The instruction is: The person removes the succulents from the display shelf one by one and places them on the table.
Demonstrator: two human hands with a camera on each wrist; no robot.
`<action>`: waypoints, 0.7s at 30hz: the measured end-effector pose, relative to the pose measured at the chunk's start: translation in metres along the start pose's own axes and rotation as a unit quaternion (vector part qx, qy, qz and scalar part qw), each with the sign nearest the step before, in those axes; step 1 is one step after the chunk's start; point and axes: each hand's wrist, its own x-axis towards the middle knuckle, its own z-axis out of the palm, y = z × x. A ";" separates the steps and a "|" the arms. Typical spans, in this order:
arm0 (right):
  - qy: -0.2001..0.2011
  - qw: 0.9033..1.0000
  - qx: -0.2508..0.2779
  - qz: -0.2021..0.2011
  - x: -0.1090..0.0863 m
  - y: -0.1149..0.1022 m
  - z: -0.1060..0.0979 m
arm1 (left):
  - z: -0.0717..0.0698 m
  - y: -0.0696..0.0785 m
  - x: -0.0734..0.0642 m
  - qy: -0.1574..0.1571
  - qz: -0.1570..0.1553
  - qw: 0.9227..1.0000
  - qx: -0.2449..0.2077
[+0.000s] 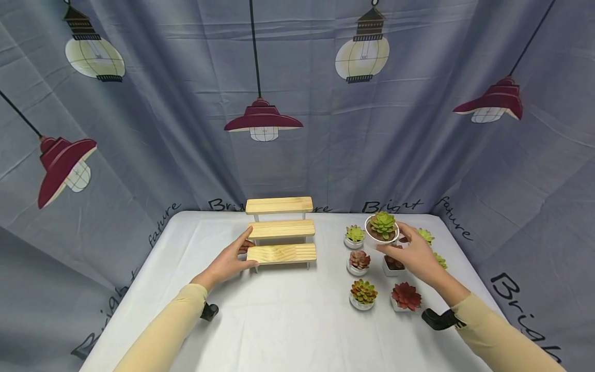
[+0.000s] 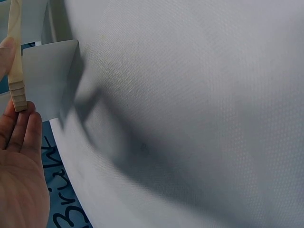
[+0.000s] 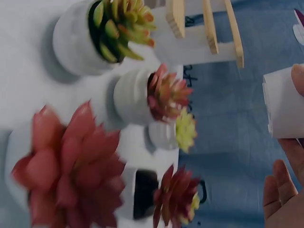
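Observation:
My left hand [image 1: 229, 264] is at the left side of a three-tier stand [image 1: 281, 253] with pale wooden boards and white supports. In the left wrist view, its thumb and fingers hold a board [image 2: 15, 66] near its end. My right hand [image 1: 418, 257] grips a white pot with a green succulent [image 1: 383, 226], raised above the other plants. The right wrist view shows this pot [image 3: 285, 102] from the side, with thumb and fingers on it; its plant is out of that view.
Several small potted succulents stand on the table's right side, including a red one [image 1: 406, 296], a green-orange one [image 1: 363, 293], a pink one [image 1: 359, 262] and a light green one [image 1: 355, 235]. A white cloth covers the table [image 1: 279, 320]. Behind hangs a grey-blue curtain [image 1: 288, 170].

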 end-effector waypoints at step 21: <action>0.032 0.998 -0.046 0.037 -0.041 0.047 -0.043 | -0.001 -0.001 0.001 -0.004 0.000 1.000 -0.003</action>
